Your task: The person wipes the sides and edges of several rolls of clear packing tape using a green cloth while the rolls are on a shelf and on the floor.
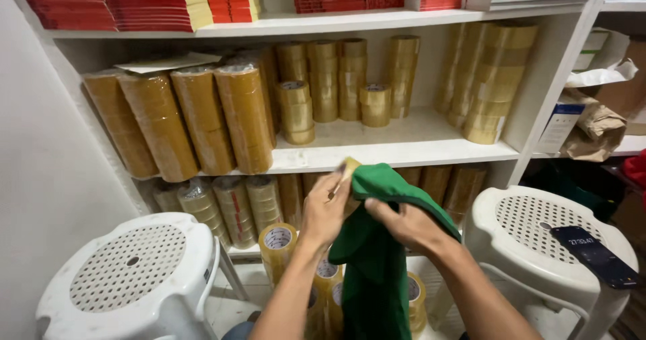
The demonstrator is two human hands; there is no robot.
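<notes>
My left hand [325, 209] is raised in front of the shelf and grips a roll of brownish packing tape [348, 167], of which only the upper edge shows above the fingers. My right hand [402, 222] presses a green cloth [380, 259] against that roll; the cloth drapes over the hand and hangs down between my forearms. Below my hands, several loose tape rolls [278, 240] stand on the floor, partly hidden by the cloth.
White shelves [404, 153] hold stacked and wrapped tape rolls [202, 118], with red packets [141, 3] on the top shelf. Two white perforated plastic stools [128, 273] [538, 232] flank me; a dark phone [595, 256] lies on the right one. Paper bags sit at right.
</notes>
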